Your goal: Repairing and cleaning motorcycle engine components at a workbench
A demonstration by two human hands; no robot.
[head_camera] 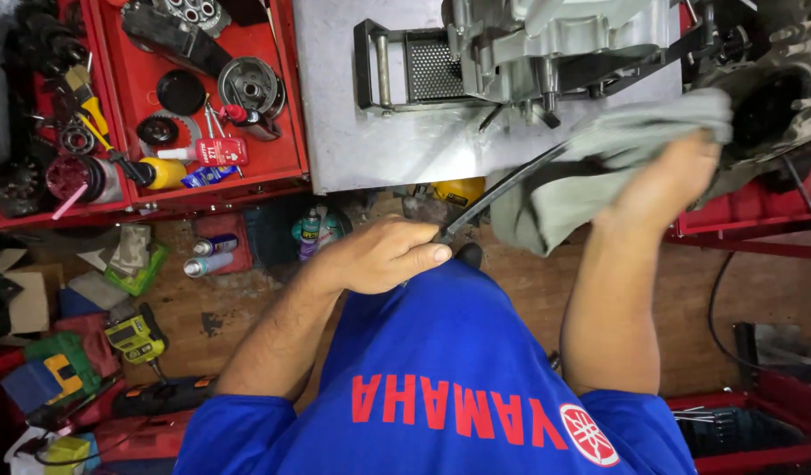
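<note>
The left hand (pixel 383 257) has its fingers clamped around the lower end of a long thin black rod (pixel 502 192), which slants up past the front edge of the grey metal bench top (pixel 353 132). The right hand (pixel 665 180) grips a crumpled grey-green cloth (pixel 599 149) wrapped over the rod's upper end, just beside the grey metal engine casing (pixel 546 35).

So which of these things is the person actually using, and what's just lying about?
In use:
left hand
black rod
right hand
grey cloth

Lying about:
red trays of parts
spray cans
yellow-green drill
engine casing
</note>
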